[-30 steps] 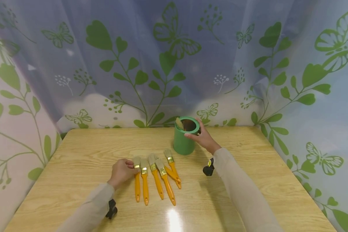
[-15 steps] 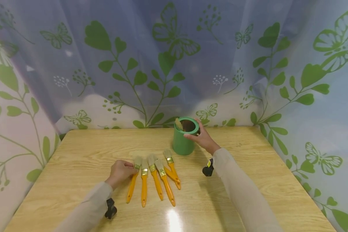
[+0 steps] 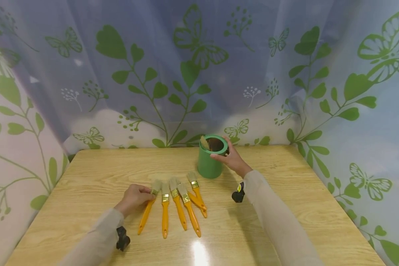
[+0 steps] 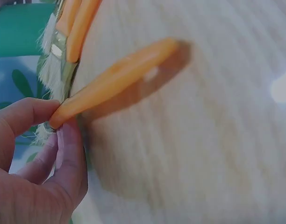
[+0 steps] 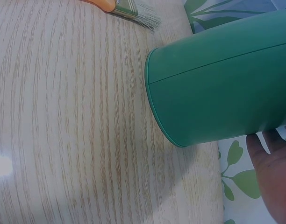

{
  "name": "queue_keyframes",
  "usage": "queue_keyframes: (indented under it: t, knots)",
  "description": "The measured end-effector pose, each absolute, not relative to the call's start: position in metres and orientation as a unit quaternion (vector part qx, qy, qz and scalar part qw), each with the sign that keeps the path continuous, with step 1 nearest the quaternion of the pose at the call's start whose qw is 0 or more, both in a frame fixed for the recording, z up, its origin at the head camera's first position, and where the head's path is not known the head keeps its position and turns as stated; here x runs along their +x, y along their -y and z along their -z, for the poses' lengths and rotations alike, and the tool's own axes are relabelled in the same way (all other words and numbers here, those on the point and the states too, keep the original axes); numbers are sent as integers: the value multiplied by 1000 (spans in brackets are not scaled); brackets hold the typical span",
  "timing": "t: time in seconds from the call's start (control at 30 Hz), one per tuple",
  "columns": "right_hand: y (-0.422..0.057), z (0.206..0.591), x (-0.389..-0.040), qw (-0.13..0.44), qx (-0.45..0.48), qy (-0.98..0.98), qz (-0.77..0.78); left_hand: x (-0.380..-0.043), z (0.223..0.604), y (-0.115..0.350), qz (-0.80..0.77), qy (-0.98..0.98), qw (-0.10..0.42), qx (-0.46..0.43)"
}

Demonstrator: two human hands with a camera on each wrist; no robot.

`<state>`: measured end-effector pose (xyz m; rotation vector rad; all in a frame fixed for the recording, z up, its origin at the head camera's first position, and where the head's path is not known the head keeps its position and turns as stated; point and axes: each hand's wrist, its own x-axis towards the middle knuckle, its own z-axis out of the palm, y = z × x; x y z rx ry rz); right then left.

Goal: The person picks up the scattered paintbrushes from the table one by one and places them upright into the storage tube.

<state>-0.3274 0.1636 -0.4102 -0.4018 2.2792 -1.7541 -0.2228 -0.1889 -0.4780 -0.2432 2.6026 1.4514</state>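
My left hand (image 3: 133, 199) pinches the leftmost paintbrush (image 3: 145, 217) near its metal collar. That brush's orange handle (image 4: 119, 77) slants over the wood in the left wrist view, casting a shadow. A green can (image 3: 210, 164) stands upright at the back of the table, and my right hand (image 3: 233, 160) grips it at the rim from the right side. Pale bristles (image 3: 204, 143) of a brush stick up inside the can; the rest of that brush is hidden. In the right wrist view the can's side (image 5: 218, 84) fills the right half.
Several more orange-handled paintbrushes lie fanned out to the right of the held one, among them one beside it (image 3: 165, 216) and one nearest the can (image 3: 197, 192). A patterned curtain (image 3: 146, 92) hangs behind the wooden table (image 3: 96, 166).
The leftmost paintbrush has swung its handle end to the left, away from the other brushes, as my left hand moved slightly left. My right hand stays on the can.
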Motion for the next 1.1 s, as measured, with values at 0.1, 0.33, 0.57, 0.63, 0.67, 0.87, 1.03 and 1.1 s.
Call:
queue_keyframes:
  t: [0.1, 0.33, 0.57, 0.63, 0.67, 0.87, 1.03, 1.1]
  knots:
    - [-163, 410, -327, 118, -136, -780, 600, -224, 474, 194, -503, -857, 82, -72]
    - [-163, 409, -326, 121, -129, -783, 596, -238, 458, 203, -556, -819, 109, -86]
    - [-166, 430, -340, 96, -138, -788, 592, -250, 429, 201, -579, -804, 111, -74]
    - [-167, 437, -345, 87, -138, -790, 591, -254, 421, 200, -590, -797, 107, -69]
    - [-167, 437, -345, 87, -138, -790, 591, -255, 417, 199, -594, -794, 105, -67]
    - [-167, 437, -346, 88, -138, -790, 590, -263, 394, 191, -629, -769, 95, -66]
    - [-168, 437, -345, 86, -138, -793, 588, -268, 376, 181, -657, -746, 87, -63]
    - [-168, 438, -346, 85, -137, -794, 585, -270, 369, 176, -669, -736, 84, -65]
